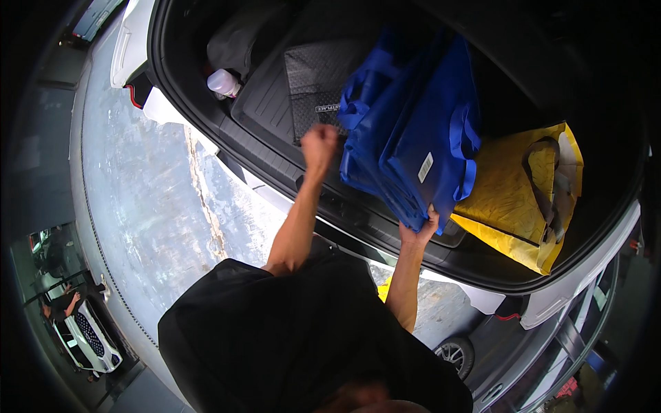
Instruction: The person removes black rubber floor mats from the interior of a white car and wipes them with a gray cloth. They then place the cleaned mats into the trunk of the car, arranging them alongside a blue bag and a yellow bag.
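Note:
A large blue fabric bag (413, 124) with blue handles lies on its side in the open trunk (275, 103) of a white car. My left hand (320, 146) is closed in a fist at the bag's left edge, apparently gripping the blue fabric there. My right hand (420, 230) holds the bag's lower corner near the trunk sill. A yellow bag (513, 199) with brown handles lies right of the blue one, partly under it.
A black ribbed mat (320, 82) covers the trunk floor. A white plastic bottle (224, 82) and a dark bundle (237, 41) sit at the trunk's far left. Wet grey pavement (144, 199) lies to the left. Another white car (89, 337) stands at the lower left.

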Demonstrator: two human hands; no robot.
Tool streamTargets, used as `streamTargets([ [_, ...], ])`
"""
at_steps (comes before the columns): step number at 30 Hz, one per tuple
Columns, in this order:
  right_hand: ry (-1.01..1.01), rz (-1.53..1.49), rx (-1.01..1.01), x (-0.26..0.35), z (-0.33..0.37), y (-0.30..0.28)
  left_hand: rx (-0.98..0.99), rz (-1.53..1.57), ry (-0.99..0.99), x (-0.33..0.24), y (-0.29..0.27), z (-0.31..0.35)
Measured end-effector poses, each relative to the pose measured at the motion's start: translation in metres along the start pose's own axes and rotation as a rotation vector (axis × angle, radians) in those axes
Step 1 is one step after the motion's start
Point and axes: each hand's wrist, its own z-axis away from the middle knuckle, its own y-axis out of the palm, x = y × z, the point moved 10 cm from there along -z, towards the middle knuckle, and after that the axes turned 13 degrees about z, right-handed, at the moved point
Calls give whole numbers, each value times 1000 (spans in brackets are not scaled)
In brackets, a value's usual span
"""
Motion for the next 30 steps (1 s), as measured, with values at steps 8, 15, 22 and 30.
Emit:
streamTargets([
  [8, -15, -6, -9, -22, 2, 40, -61, -219, 50, 85, -26, -73],
  [15, 17, 1, 4, -87, -51, 51, 682, 527, -472, 86, 98, 62],
  [22, -5, 87, -171, -121, -97, -22, 35, 417, -115, 86, -73, -68],
  [30, -15, 142, -261, -89, -108, -4, 646, 170, -463, 28, 46, -119],
])
